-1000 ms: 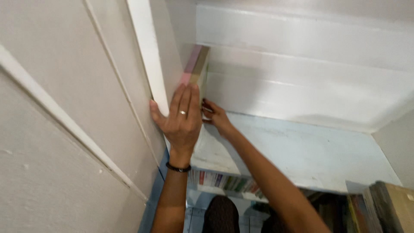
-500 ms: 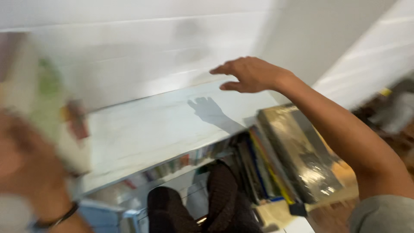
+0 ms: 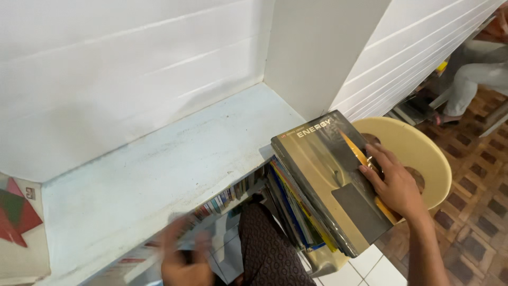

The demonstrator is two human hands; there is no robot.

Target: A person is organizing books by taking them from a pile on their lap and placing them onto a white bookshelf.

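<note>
Resting flat and open-fingered on top book (image 3: 329, 175), right hand (image 3: 394, 185); probably heavy, stiff, glossy-slick, best grasped at spine; left hand (image 3: 182, 262) blurred, grip unclear.

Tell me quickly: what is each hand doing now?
Left hand: blurred, cannot tell.
Right hand: open, flat on the top book of the pile.

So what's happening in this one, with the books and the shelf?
A person stands at a pale blue shelf set into white walls. Their right hand rests flat on the top book of a stack of books piled on a yellow plastic chair. The left hand is low and blurred near the shelf's front edge; whether it holds anything is unclear. Another book lies at the shelf's far left. More books line a lower shelf. Someone else sits at the upper right.
</note>
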